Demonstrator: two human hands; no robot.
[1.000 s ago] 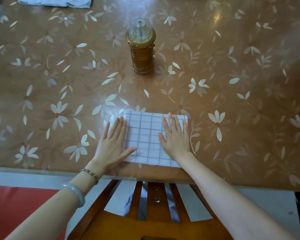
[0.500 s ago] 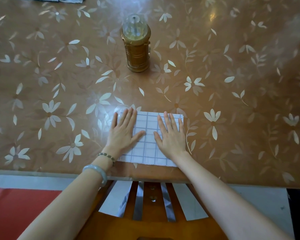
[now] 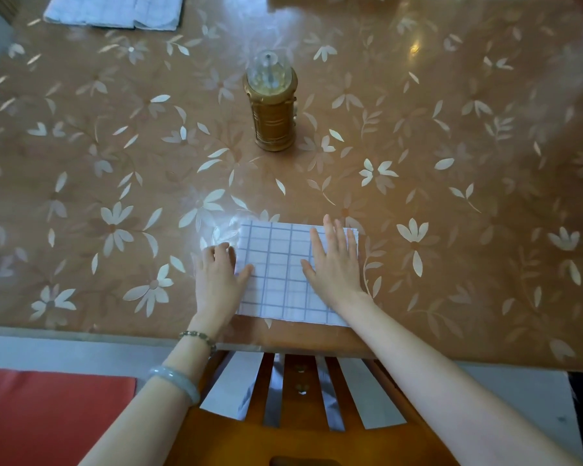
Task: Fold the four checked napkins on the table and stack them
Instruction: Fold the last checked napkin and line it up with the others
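The folded napkin (image 3: 283, 274) is sitting right at the near edge of the counter (image 3: 468, 250), pretty much dead centre in front of the person. It's a white rectangle with thin blue-grey checks, lying flat. The right hand (image 3: 333, 267) is spread flat on its right part, palm down, fingers straight and pointing away, not gripping anything. The left hand (image 3: 217, 277) is at the napkin's left edge with the fingers curled in and the thumb laid over the top of the cloth, so it has that edge pinched. There's a bead bracelet (image 3: 197, 336) and a pale bangle (image 3: 175, 381) on that wrist.

Further out, a gold lantern (image 3: 272, 109) with a clear domed top stands upright near the middle of the counter, well apart from the napkin. Way off at the far left corner are the other napkins (image 3: 115, 11), white checked cloth lying flat, can't tell how many from here. The counter is brown and shiny with a pale flower-and-leaf pattern. Below its near edge is the slatted back of a wooden chair (image 3: 300, 432), with a red pad (image 3: 48, 418) to the left of it.
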